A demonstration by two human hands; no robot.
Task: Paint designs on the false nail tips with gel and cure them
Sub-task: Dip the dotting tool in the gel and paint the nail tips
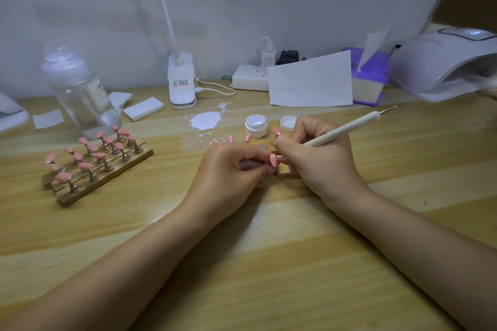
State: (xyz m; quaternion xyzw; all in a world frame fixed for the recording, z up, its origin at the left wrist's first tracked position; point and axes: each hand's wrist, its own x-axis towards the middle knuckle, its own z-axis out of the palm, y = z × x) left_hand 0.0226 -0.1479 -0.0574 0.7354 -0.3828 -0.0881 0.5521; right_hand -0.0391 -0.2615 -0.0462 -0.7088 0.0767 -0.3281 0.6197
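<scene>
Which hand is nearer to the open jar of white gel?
The right hand. It lies just right of the open jar of white gel, almost next to it, and holds the dotting tool. The left hand lies lower, nearer the person, holding a pink nail tip.

Pink nail tip bears white dots.

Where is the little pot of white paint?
The small open gel jar stands on the table, mid-frame just beyond the hands, between the white paint splat and its loose lid.
</scene>
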